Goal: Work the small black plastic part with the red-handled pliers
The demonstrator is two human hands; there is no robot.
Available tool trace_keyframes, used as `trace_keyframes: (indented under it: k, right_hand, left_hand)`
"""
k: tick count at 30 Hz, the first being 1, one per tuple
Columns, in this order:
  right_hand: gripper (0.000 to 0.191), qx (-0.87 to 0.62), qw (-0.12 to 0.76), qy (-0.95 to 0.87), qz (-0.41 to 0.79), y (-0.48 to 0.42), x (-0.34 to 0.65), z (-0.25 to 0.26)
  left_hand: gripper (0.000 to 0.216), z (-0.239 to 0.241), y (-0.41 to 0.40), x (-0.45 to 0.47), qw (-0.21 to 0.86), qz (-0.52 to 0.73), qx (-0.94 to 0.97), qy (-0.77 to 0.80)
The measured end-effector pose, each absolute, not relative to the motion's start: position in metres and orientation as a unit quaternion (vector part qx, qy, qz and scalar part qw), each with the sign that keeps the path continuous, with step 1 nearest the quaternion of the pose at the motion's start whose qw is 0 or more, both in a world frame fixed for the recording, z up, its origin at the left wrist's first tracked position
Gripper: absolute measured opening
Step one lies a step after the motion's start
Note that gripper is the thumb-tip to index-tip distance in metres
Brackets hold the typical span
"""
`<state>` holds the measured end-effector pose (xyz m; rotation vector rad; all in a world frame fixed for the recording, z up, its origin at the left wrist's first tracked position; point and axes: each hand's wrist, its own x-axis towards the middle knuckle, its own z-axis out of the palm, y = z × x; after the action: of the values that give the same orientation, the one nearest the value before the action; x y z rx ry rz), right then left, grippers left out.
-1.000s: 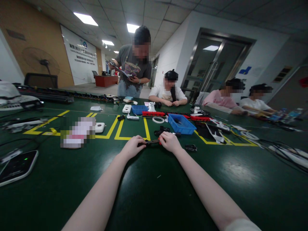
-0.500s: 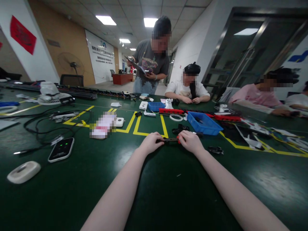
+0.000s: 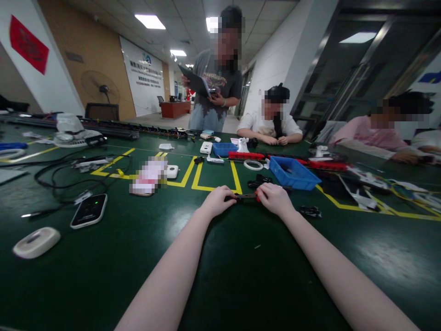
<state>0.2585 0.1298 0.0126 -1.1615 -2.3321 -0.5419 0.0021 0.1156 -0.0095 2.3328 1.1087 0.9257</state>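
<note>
My right hand is closed around the red handles of a pair of pliers. The metal jaws point left, towards my left hand. My left hand is closed on a small black piece, most of it hidden by the fingers. The jaw tips meet or lie right by this piece; I cannot tell whether they grip it. Just behind my right hand lies a bundle of black parts, and right of it another small black bundle.
A blue bin with dark parts stands beyond my right hand. Yellow tape marks the green table. At left lie a phone, a black device, a white oval object and cables. People are across the table.
The view has shifted slightly. My hands keep their hold on the pliers and the black piece. The standing person across the table has raised the dark clipboard-like board.
</note>
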Motion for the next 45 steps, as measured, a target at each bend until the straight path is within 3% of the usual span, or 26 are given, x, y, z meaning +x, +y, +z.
trace_keyframes:
  k: [45]
  right_hand:
    - [0.032, -0.426, 0.267, -0.820, -0.272, 0.125, 0.259, 0.015]
  left_hand:
    - [0.023, 0.000, 0.102, 0.003, 0.160, 0.302, 0.848, 0.406]
